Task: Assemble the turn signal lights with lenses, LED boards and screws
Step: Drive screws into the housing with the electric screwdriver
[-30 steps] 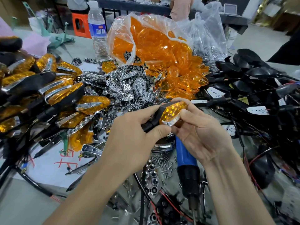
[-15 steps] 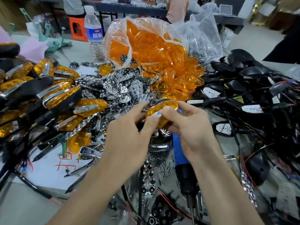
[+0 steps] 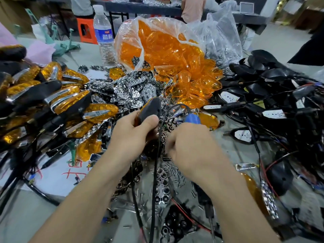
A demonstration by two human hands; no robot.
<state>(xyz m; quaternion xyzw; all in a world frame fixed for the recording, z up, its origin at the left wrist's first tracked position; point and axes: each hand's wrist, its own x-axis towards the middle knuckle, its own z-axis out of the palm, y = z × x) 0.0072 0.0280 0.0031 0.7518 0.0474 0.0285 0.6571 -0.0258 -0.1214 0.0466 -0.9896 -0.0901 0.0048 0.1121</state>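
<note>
1. The turn signal light (image 3: 151, 109) is in the middle of the frame, held above the heap. Its black back is turned up and an orange edge shows. The left hand (image 3: 133, 135) has its fingers and thumb clamped round it.
2. The right hand (image 3: 191, 148) is blurred, low over the blue screwdriver (image 3: 192, 118) and the loose screws (image 3: 175, 172). I cannot tell whether its fingers are closed on anything.
3. Risk: the light's black wire (image 3: 157, 155) loops down between the hands into the clutter. Lifting or turning the light could snag the wire and drag parts across the surface (image 3: 26, 216).
4. Risk: with a hand down near the screws, the lens is probably not yet fastened. A loosened grip could let it drop out.
5. Risk: the screws lie scattered among chrome pieces (image 3: 133, 88), so a hasty pick may bring up two or none.
6. Containers: a clear bag (image 3: 129, 30) at upper centre, its mouth open toward the person, is full of orange lenses (image 3: 166, 50). They spill onto the heap, and a knock could slide more out.
7. Just right of it, a second clear bag (image 3: 222, 41) holds small silvery parts. A water bottle (image 3: 103, 35) stands to the left of the lens bag.
</note>
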